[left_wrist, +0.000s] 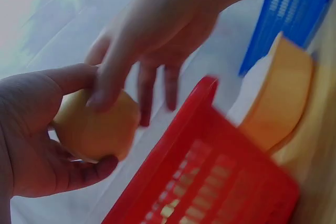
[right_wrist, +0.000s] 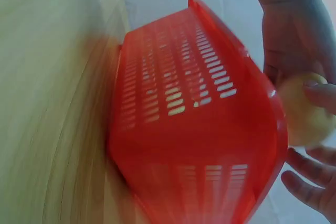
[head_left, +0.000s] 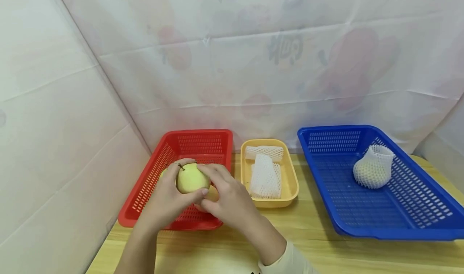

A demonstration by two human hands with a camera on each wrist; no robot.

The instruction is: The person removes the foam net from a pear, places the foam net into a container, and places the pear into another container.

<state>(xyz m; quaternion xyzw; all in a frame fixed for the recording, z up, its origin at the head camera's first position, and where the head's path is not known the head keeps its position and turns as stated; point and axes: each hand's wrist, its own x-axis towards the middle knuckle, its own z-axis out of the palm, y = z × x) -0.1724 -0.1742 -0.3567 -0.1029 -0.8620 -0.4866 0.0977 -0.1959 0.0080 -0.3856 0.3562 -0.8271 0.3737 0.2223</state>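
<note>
Over the red basket [head_left: 226, 145], both hands hold one yellow-green pear [head_left: 193, 179] with a dark stem. My left hand [head_left: 164, 197] curls round its left side, thumb along the front. On the other side my right hand [head_left: 232, 197] grips it with fingertips and thumb; in the left wrist view its other fingers [left_wrist: 170, 87] extend away from the fruit. Below the hands, another pear [head_left: 213, 194] shows partly in the basket, and a bit of one more peeks out behind the left hand. The right wrist view shows the held pear [right_wrist: 304, 114] just past the basket rim.
A yellow tray [head_left: 294, 181] with several white foam net sleeves [head_left: 266, 177] stands right of the red basket. Farther right, a blue basket [head_left: 348, 221] holds a fruit in a foam net [head_left: 373, 171]. All stand on a wooden table [head_left: 290, 233] before a white cloth backdrop.
</note>
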